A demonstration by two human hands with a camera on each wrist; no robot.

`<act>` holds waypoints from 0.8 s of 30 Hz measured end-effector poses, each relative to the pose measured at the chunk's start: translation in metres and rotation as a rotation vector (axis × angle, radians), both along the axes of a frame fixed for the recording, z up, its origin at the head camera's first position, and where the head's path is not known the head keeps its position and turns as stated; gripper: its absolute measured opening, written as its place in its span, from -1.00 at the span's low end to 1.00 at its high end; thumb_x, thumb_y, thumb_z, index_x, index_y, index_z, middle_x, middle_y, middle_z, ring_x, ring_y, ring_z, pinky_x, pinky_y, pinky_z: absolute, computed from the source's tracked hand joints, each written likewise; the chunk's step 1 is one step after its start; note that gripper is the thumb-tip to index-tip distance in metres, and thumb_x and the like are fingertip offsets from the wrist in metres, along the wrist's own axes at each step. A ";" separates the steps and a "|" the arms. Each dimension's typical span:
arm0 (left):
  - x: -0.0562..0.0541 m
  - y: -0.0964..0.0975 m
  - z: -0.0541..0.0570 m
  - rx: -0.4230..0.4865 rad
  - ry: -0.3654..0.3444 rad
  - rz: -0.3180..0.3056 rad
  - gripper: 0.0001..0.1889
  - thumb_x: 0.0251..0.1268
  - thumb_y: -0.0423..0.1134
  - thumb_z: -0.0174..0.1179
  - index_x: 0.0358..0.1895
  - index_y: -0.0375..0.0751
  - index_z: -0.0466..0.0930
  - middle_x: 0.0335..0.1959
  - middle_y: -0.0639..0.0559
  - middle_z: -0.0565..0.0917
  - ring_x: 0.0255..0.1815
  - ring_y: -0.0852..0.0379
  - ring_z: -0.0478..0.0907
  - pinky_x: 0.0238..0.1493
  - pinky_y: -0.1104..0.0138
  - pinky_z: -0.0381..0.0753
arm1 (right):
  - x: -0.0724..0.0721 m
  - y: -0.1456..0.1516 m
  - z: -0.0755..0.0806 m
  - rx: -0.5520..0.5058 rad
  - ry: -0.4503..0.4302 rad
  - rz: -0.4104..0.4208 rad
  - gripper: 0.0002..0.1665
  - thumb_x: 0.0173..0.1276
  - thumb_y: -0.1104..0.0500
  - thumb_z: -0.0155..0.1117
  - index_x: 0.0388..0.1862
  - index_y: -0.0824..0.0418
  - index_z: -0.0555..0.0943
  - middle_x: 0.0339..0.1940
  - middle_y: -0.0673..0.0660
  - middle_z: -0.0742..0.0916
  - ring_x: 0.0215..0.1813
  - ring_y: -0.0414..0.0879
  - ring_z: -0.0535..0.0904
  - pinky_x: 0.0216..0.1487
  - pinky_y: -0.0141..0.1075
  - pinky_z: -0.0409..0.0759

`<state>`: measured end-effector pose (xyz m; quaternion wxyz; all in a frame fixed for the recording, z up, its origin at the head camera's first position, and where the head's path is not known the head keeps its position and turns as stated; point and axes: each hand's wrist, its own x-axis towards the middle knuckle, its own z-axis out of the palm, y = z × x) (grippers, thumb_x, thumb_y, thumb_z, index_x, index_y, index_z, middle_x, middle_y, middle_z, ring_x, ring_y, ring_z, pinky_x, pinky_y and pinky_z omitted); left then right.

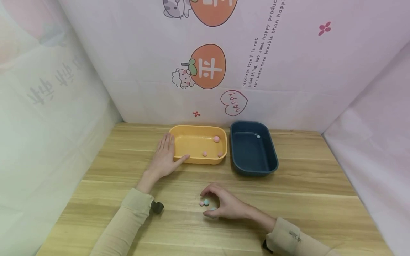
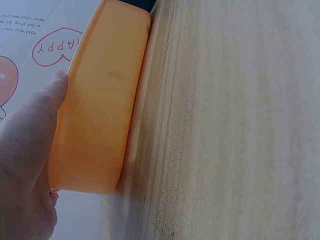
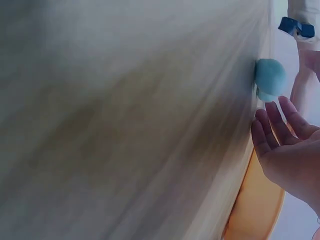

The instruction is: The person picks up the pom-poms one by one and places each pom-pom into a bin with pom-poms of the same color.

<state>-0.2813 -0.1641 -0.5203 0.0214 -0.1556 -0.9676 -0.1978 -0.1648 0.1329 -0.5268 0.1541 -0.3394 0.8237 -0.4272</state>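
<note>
At the left end of a yellow tray [image 1: 198,161], my left hand [image 1: 164,158] rests with straight fingers on the end and the thumb along the front rim. My right hand [image 1: 225,204] hovers low over the table, thumb and fingers spread apart in a curve. Between and beside its fingertips lie a small pink ball [image 1: 201,203], a light teal ball [image 1: 206,202] and another teal ball [image 1: 213,209] near the thumb. In the right wrist view a teal ball [image 3: 270,77] shows just beyond the fingers, with nothing gripped.
Three pink balls, one larger [image 1: 216,139], lie in the yellow tray. To its right stands a dark blue tray [image 1: 254,173] with one pale ball [image 1: 258,136] inside. Printed white cloth [image 1: 144,71] walls the wooden table [image 1: 179,227] at the back and sides.
</note>
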 end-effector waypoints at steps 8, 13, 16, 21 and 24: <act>0.000 0.000 0.001 0.002 0.007 -0.001 0.21 0.60 0.48 0.00 0.78 -0.50 -0.24 0.84 -0.45 -0.24 0.90 -0.36 -0.28 0.90 -0.14 -0.20 | 0.002 -0.006 -0.016 0.014 0.113 0.015 -0.61 0.44 0.09 0.60 0.13 0.08 0.65 0.12 0.00 0.71 0.18 -0.16 0.55 0.24 -0.32 0.63; 0.001 0.000 0.000 0.006 0.006 -0.003 0.22 0.60 0.48 0.01 0.78 -0.51 -0.23 0.85 -0.43 -0.28 0.89 -0.38 -0.28 0.89 -0.16 -0.20 | 0.000 -0.006 -0.036 -0.037 0.145 0.027 -0.70 0.47 0.07 0.57 0.05 -0.02 0.63 0.04 -0.08 0.67 0.12 -0.24 0.49 0.14 -0.39 0.61; 0.002 0.001 -0.001 0.004 0.004 -0.001 0.22 0.59 0.49 0.00 0.78 -0.51 -0.24 0.85 -0.42 -0.30 0.89 -0.38 -0.27 0.90 -0.16 -0.21 | 0.003 -0.008 -0.030 -0.019 0.143 0.022 -0.72 0.46 0.13 0.56 0.01 0.01 0.63 -0.01 -0.07 0.67 0.09 -0.24 0.48 0.13 -0.39 0.60; 0.001 0.001 -0.001 0.008 0.002 0.001 0.22 0.59 0.50 0.00 0.78 -0.49 -0.25 0.85 -0.41 -0.30 0.89 -0.37 -0.27 0.90 -0.14 -0.23 | 0.007 -0.013 -0.012 0.049 0.094 0.002 -0.76 0.44 0.23 0.53 -0.04 0.06 0.64 -0.04 -0.05 0.67 0.09 -0.23 0.48 0.16 -0.38 0.58; 0.001 0.001 -0.001 0.014 -0.003 0.001 0.22 0.60 0.49 0.00 0.78 -0.50 -0.25 0.85 -0.41 -0.31 0.90 -0.35 -0.30 0.90 -0.13 -0.24 | 0.006 -0.014 -0.011 0.054 0.104 0.002 -0.77 0.44 0.23 0.54 -0.07 0.07 0.63 -0.06 -0.05 0.66 0.07 -0.24 0.46 0.12 -0.37 0.57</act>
